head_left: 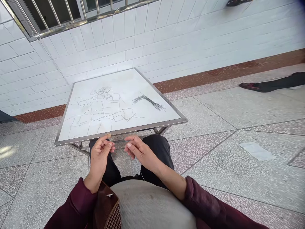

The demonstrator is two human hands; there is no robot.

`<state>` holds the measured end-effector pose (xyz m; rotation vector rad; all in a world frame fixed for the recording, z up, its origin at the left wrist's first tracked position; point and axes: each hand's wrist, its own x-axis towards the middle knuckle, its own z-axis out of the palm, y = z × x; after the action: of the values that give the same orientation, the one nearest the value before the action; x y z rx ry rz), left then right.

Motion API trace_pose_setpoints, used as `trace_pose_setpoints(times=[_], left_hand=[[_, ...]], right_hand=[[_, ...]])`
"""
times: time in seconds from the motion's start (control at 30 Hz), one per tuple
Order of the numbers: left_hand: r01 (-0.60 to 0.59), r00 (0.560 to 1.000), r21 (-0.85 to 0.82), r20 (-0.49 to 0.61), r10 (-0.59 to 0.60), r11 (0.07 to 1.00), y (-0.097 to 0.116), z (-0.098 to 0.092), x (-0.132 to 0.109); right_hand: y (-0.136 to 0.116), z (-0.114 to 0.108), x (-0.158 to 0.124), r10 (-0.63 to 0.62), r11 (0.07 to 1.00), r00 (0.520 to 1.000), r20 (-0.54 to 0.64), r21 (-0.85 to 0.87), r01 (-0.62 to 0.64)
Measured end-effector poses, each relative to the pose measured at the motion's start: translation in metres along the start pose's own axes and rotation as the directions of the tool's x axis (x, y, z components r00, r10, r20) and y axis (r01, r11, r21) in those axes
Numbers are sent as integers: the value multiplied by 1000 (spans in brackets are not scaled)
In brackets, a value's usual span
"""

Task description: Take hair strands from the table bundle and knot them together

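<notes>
Hair strands (149, 103) on white table (128, 83); tiled wall (119, 31) beyond

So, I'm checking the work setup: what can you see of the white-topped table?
The low table has a smooth white top, framed by a grey metal edge, on metal legs with cross-braces. It stands on a speckled terrazzo floor beside a white tiled wall. A squiggly line of thin black strands and a tapered black bunch lie on top. The left hand is close to its near edge, perhaps touching.
</notes>
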<state>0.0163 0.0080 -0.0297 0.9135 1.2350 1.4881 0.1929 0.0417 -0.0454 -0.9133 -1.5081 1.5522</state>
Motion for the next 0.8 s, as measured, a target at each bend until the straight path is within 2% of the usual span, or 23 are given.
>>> trace_pose_setpoints(times=[0.13, 0.3, 0.43, 0.53, 0.63, 0.8], left_hand=[[-12, 999, -47, -30, 11, 999, 4, -3, 0], [-71, 996, -150, 42, 78, 986, 6, 1, -2], [26, 994, -81, 108, -18, 996, -2, 9, -1], [59, 989, -83, 137, -47, 995, -11, 13, -1], [49, 994, -79, 105, -40, 996, -15, 13, -1], [28, 999, -100, -22, -30, 995, -11, 8, 1]], right_hand=[[5, 3, -3, 87, 995, 996, 13, 51, -88], [-2, 10, -2, 78, 987, 995, -64, 142, -68], [-4, 16, -3, 71, 989, 997, -20, 135, -67], [0, 21, -4, 70, 991, 997, 28, 115, -73], [4, 24, -5, 77, 991, 995, 57, 107, -83], [5, 24, -8, 129, 989, 983, 130, 61, -138]])
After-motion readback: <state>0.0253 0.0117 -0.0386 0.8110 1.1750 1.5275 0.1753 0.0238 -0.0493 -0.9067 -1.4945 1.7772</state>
